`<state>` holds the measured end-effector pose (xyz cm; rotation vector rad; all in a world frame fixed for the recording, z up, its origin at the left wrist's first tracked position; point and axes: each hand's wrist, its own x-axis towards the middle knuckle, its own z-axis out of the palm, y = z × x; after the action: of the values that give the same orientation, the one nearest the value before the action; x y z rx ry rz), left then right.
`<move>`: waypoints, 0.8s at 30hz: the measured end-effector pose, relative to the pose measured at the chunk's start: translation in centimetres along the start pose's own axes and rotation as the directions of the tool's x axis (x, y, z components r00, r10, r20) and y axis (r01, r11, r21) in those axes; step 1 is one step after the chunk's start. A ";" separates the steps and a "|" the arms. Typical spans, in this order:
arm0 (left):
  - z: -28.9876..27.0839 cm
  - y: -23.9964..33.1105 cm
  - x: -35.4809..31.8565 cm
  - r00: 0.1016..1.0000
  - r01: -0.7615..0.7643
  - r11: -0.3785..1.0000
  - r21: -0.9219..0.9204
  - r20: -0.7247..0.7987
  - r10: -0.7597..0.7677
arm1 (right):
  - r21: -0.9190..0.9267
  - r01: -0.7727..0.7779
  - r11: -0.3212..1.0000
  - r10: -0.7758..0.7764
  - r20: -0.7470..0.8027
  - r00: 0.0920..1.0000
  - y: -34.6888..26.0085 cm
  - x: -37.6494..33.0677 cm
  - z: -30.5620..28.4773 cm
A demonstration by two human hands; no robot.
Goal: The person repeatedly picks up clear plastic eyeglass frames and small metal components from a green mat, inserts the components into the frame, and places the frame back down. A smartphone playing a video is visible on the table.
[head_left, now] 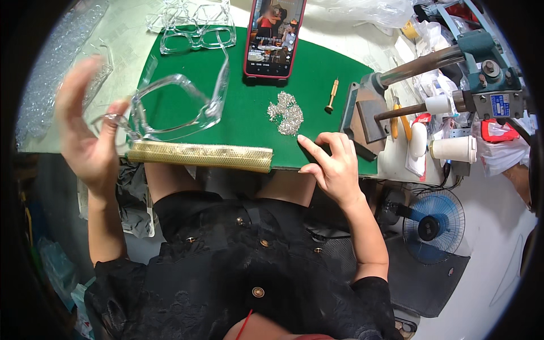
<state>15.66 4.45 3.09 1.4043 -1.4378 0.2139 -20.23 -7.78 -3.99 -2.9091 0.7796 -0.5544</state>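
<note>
The left hand [85, 133] pinches big clear plastic glasses [178, 105] just right of its thumb, while the open right hand [331, 164] rests below a silver bits pile [287, 112].

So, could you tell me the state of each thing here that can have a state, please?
clear glasses frame: held up by the left hand, temples unfolded
right hand: empty, index fingertip on the green mat
phone: screen lit, lying flat
small metal parts: loose pile on the mat
spare clear frames: stacked at the mat's far edge
blue fan: cannot tell if running
</note>
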 end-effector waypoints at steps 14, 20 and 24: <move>1.5 -3.4 -1.6 0.890 0.448 0.233 -0.863 0.406 -0.207 | 0.509 -0.335 0.793 0.386 0.006 0.923 -0.1 1.4 0.1; 5.0 2.1 -1.3 0.918 0.396 0.444 -0.804 0.350 -0.185 | 0.475 -0.334 0.814 0.372 0.016 0.928 0.0 1.4 1.2; 5.1 3.1 -0.8 0.890 0.445 0.526 -0.725 0.423 -0.170 | 0.462 -0.342 0.818 0.377 0.018 0.926 -0.4 2.1 0.9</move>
<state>10.22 2.12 1.92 0.8800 -1.2152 -0.8644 -18.04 -8.49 -4.11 -2.2468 1.0166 -0.6950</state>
